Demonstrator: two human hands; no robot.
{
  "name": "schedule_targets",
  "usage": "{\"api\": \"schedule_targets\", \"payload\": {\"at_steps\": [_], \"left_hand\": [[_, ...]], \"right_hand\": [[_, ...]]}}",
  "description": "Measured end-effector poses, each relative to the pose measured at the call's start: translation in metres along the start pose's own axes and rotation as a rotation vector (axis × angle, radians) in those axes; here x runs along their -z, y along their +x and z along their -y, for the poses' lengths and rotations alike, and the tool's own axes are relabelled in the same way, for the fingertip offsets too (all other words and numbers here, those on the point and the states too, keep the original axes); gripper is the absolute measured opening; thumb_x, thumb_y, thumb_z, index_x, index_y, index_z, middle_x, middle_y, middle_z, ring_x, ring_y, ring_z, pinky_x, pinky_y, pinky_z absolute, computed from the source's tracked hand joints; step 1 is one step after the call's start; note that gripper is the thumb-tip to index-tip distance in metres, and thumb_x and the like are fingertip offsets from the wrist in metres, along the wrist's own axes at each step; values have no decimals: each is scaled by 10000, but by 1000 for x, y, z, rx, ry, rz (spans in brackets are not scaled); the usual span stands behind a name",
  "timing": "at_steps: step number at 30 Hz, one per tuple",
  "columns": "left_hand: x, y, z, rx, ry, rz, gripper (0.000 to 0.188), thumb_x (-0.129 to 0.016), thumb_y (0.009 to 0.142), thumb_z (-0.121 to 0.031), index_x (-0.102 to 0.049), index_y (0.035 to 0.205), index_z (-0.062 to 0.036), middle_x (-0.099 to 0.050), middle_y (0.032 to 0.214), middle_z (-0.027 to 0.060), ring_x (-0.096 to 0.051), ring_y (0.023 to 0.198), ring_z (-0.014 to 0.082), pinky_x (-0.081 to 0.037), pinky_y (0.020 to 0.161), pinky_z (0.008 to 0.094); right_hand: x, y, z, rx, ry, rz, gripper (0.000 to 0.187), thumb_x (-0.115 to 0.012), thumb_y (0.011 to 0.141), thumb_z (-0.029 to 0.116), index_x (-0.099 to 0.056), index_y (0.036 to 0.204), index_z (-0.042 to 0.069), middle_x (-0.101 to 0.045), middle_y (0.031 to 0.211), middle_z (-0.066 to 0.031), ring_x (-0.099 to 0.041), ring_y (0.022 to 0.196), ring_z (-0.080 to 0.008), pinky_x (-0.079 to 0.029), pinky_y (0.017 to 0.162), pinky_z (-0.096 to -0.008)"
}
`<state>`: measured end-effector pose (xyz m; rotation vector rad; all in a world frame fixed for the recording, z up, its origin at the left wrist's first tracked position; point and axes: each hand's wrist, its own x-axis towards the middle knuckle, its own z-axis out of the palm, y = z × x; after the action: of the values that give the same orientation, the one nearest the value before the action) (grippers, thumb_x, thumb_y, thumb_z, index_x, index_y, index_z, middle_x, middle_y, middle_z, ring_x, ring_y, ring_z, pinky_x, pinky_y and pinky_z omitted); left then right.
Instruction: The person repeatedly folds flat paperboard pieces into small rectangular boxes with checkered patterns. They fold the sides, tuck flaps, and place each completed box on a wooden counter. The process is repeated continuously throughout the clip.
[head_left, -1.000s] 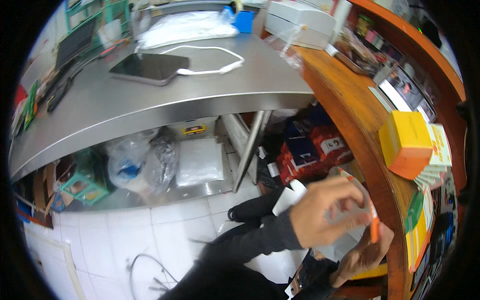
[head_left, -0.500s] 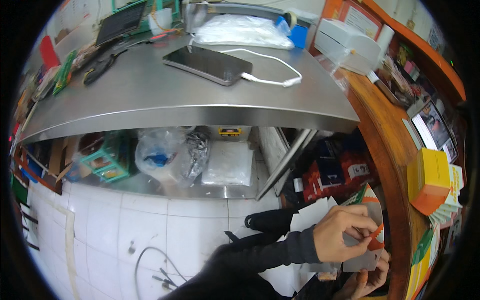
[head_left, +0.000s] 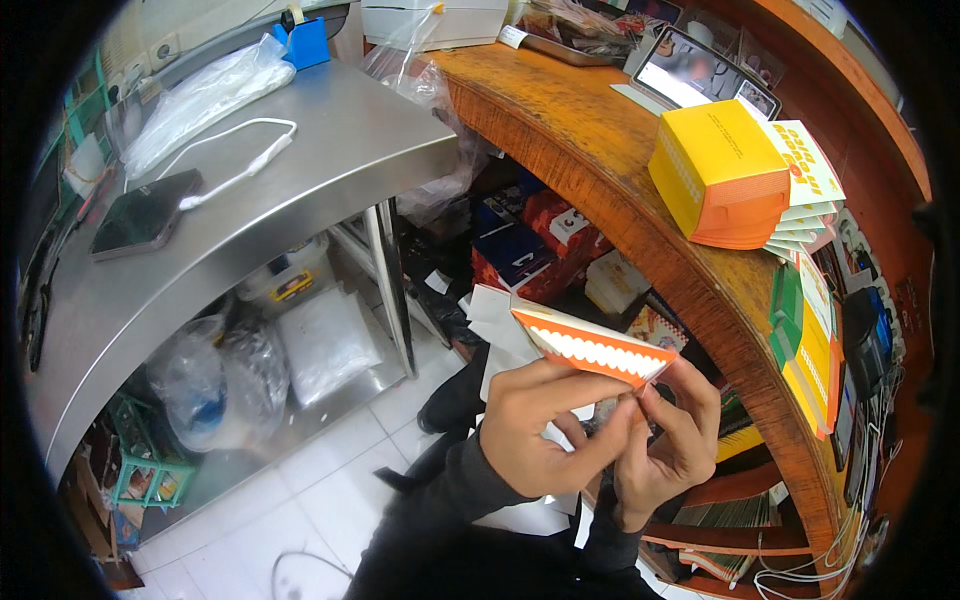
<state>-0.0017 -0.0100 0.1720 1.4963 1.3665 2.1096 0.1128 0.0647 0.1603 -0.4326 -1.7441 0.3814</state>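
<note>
A small folded paperboard box (head_left: 598, 350), orange with a white scalloped band, is tilted up between my two hands. My left hand (head_left: 540, 430) grips its left lower side, fingers bent around it. My right hand (head_left: 668, 440) pinches the pointed right corner with thumb and fingers. The thumbs nearly meet under the box, and my fingers cover its underside. Behind it and over my lap lie white paperboard pieces (head_left: 492, 308), partly hidden by my left hand.
A curved wooden desk (head_left: 560, 130) runs along the right, bearing a yellow-orange box (head_left: 715, 175), flat printed cartons (head_left: 805, 340) and a tablet (head_left: 700, 72). The steel table (head_left: 330, 130) at left holds a phone (head_left: 150, 212) on a white cable. Cords hang at lower right.
My view has swung to the right, so the desk fills more of it. The box has turned, its scalloped side now facing up, and my right hand has come up to its right corner.
</note>
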Motion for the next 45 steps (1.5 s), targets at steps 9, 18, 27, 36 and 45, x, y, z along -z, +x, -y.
{"api": "schedule_targets", "payload": {"at_steps": [9, 18, 27, 36, 45], "left_hand": [[9, 3, 2, 363, -539, 24, 319, -623, 877, 56, -528, 1178, 100, -666, 1062, 214, -686, 874, 170, -546, 493, 233], [23, 8, -8, -141, 576, 23, 535, -811, 669, -43, -639, 1176, -34, -641, 1006, 143, -633, 817, 235, -520, 685, 283], [35, 3, -12, -342, 571, 34, 516, -813, 562, 0, -713, 1063, -78, -622, 703, 55, -607, 564, 188, -522, 586, 268], [40, -4, -17, -75, 291, 147, 274, -740, 618, 71, -726, 851, -73, -682, 830, 62, -670, 679, 167, -507, 571, 258], [0, -13, -4, -270, 491, 89, 290, -641, 774, -131, -642, 1049, -39, -560, 943, 33, -603, 764, 198, -517, 646, 277]], "right_hand": [[9, 0, -31, -100, 153, 264, 272, -752, 696, -52, -532, 836, 27, -649, 1127, -192, -670, 924, -277, -511, 811, -305], [18, 5, -34, -471, 490, -84, 436, -739, 808, 17, -528, 1183, -55, -660, 1024, -160, -646, 819, -140, -524, 755, -256], [23, 10, -32, -102, 56, 309, 382, -767, 631, 64, -720, 1003, -11, -721, 933, -151, -682, 862, -181, -513, 807, -290], [-2, -14, -46, -164, -92, -106, 781, -690, 782, 67, -282, 1445, 14, -415, 1425, -140, -449, 1261, -221, -354, 1070, -354], [8, -89, -29, -416, -99, 359, 756, -691, 815, 340, -310, 1403, 56, -428, 1377, -114, -423, 1282, -181, -380, 1025, -382]]}}
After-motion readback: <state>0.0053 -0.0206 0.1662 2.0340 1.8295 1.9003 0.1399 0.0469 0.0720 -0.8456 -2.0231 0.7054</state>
